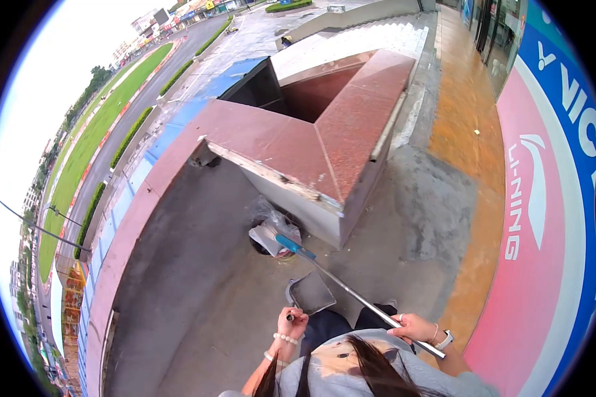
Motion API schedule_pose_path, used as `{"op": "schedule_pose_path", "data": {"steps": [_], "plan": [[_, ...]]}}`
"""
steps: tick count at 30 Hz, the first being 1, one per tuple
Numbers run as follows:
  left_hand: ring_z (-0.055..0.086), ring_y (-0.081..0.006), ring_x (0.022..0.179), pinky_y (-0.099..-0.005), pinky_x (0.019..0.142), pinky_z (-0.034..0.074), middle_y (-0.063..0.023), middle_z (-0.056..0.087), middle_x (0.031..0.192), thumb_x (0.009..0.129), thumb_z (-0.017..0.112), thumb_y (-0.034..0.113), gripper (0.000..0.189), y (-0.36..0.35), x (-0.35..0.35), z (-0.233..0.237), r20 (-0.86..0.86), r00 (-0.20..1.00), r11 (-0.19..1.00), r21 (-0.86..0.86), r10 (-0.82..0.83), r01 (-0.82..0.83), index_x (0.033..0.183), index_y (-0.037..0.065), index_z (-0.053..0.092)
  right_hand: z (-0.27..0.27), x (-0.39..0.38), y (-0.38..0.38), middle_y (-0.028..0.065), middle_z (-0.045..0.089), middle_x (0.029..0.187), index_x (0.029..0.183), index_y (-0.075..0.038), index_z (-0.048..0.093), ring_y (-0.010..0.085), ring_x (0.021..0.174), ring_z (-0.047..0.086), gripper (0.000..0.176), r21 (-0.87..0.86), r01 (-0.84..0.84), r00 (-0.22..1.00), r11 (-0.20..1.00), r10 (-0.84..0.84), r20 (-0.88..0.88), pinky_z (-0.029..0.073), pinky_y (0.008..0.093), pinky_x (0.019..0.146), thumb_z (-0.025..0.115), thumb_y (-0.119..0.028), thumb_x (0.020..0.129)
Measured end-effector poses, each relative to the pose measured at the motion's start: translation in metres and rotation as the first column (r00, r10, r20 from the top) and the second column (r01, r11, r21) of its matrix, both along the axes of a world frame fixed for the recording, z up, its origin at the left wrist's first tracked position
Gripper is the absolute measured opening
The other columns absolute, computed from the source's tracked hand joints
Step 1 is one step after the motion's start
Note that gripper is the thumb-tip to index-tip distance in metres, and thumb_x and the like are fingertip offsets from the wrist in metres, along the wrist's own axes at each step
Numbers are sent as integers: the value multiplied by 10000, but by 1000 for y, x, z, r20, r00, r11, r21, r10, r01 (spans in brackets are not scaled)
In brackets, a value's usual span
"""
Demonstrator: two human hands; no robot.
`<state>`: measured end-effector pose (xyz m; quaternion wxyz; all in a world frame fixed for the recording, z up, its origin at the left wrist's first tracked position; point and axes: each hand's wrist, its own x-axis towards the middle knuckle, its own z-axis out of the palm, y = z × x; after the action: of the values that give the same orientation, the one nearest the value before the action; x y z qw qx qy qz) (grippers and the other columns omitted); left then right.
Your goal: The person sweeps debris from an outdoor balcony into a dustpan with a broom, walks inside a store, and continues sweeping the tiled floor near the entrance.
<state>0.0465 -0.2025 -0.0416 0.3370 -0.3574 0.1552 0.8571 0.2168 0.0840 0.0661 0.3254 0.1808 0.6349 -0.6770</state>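
Note:
My right hand [414,326] grips a long silver pole [351,291] with a blue collar. The pole ends in a flat grey head [266,236] that rests on the concrete floor beside a crumpled plastic bag [271,215]. My left hand [291,324], with a bead bracelet on the wrist, is closed on the short dark handle of a grey dustpan [309,292]. The dustpan hangs low over the floor just in front of my legs. A watch sits on my right wrist.
A red stone-topped block [311,142] with a chipped corner stands right behind the bag. A low pink parapet [129,231] edges the roof on the left, with a street far below. A pink and blue signboard [543,198] runs along the right.

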Motion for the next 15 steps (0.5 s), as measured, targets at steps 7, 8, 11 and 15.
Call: {"op": "schedule_pose_path", "data": {"steps": [7,8,11,15], "plan": [[405,-96,454,-236,484,332,10,432,475,668,433,79,172,136,21,0,0,994,993,35,-112,112,498,94,407,-26,103,108,-6,435,461,712,-34,497,70,365,427,240,268,190,973,945,-217,74,327,216,344,600,-250,711],[414,-94,460,-236,487,330,12,440,481,664,442,76,164,170,27,-4,44,992,993,42,-115,113,504,94,414,-38,125,135,-6,435,461,712,-34,497,70,365,427,240,267,231,961,936,-261,86,327,216,344,600,-250,711],[435,-95,474,-244,494,334,14,464,496,662,454,67,142,238,26,-1,29,989,987,72,-144,141,523,91,438,-72,162,176,28,451,472,672,6,480,113,364,453,297,405,320,913,857,-393,111,358,251,355,612,-259,695],[454,-88,488,-241,494,325,9,469,514,668,458,56,143,319,27,26,15,988,981,122,-152,149,533,97,439,-88,183,210,77,480,513,658,37,468,152,394,492,333,561,507,726,654,-675,132,389,266,385,624,-257,664]]}}
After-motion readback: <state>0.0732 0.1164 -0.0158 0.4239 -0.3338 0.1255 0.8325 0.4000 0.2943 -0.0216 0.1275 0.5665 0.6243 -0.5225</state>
